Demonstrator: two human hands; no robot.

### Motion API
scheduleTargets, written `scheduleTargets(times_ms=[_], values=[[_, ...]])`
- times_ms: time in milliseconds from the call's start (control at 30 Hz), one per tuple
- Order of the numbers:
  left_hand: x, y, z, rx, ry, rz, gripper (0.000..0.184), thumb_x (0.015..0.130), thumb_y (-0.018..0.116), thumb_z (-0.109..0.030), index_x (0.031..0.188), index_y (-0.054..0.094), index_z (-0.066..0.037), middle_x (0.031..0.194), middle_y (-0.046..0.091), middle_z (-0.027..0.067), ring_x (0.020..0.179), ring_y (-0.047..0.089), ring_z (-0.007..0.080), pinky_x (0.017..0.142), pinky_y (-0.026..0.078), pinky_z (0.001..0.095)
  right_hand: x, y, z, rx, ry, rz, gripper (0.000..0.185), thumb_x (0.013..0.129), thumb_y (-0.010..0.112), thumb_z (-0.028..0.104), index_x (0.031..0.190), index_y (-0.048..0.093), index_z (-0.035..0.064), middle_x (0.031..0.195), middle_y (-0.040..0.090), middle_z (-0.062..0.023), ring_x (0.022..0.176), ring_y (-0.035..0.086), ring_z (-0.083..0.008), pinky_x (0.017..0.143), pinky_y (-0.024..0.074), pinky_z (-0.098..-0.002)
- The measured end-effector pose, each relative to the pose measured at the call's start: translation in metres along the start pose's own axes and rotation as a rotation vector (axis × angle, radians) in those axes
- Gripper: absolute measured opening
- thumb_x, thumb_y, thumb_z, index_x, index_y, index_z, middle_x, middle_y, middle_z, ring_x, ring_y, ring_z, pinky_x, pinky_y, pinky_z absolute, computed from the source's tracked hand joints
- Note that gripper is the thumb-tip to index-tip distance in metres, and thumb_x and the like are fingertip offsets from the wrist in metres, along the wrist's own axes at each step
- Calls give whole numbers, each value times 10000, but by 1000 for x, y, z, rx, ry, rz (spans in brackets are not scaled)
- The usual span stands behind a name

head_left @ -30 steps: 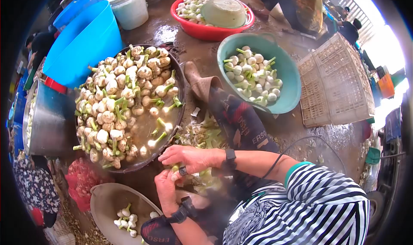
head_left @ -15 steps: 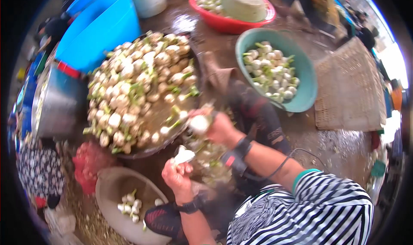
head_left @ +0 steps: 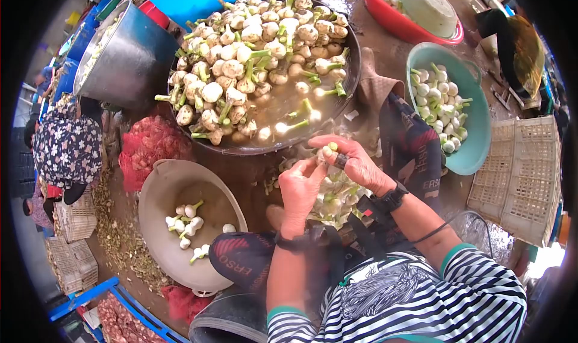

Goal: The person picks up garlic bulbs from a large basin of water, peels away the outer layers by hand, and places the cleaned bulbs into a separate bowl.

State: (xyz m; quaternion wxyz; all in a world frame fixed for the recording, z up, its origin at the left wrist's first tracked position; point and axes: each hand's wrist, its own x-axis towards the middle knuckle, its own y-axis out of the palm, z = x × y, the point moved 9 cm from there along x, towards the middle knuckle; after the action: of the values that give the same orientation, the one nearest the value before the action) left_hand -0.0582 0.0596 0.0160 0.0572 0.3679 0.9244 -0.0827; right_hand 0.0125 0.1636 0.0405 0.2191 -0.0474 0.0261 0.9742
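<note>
My left hand (head_left: pixel 301 185) pinches what looks like a garlic bulb (head_left: pixel 324 155), mostly hidden by the fingers. My right hand (head_left: pixel 355 162) meets it from the other side, its fingers curled round a short dark tool (head_left: pixel 342 160) whose working end I cannot make out. A pale cut stem end (head_left: pixel 331 146) shows between the hands. Under them lies a heap of peelings and stalks (head_left: pixel 340 198). Ahead, a wide dark pan (head_left: pixel 265 150) holds muddy water and many unpeeled garlic bulbs (head_left: pixel 232 69). A grey-beige basin (head_left: pixel 162 247) at the left contains several clean white bulbs (head_left: pixel 189 225).
On the right stand a green basin (head_left: pixel 478 141) of white bulbs and a woven plastic crate (head_left: pixel 518 174). A red basin (head_left: pixel 415 33) is behind. Leftward are a metal pot (head_left: pixel 129 60), a red mesh sack (head_left: pixel 153 150), a black bucket (head_left: pixel 223 325) and another person (head_left: pixel 66 141).
My hands, apart before, have come together. The white bulb in my right hand and the white piece in my left are no longer plainly visible. The camera view has shifted.
</note>
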Motion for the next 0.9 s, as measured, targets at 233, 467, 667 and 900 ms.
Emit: scheduleTargets(times_ms=[233,467,667,900], values=[[-6,-1,19,-108,-113,87,176,782,635,-124,822,665,45,624,635,55,577,549,59,556,449,229,1,7,-17,-74,83,17,251,884,575,186,1070,624,25,1001,592,-43,955,511,-121,870,398,-283],[-2,-4,18,-12,-54,-75,152,780,598,-113,725,637,24,567,596,105,516,555,120,518,447,272,1,-4,-20,279,141,-13,392,908,528,315,1053,614,-38,1034,624,-104,964,569,-159,866,436,-292],[1,4,61,892,77,55,240,721,629,-282,672,675,-52,601,627,119,549,615,253,546,487,345,0,-43,26,290,-166,-102,398,955,424,274,1168,535,-43,1154,585,-147,1070,559,-210,896,456,-324],[-5,28,91,445,-127,355,199,815,610,-206,846,693,-29,716,655,68,667,626,129,659,499,266,4,-40,-14,1224,146,-189,346,957,427,273,1156,518,5,1156,575,-131,1067,551,-257,897,458,-339]])
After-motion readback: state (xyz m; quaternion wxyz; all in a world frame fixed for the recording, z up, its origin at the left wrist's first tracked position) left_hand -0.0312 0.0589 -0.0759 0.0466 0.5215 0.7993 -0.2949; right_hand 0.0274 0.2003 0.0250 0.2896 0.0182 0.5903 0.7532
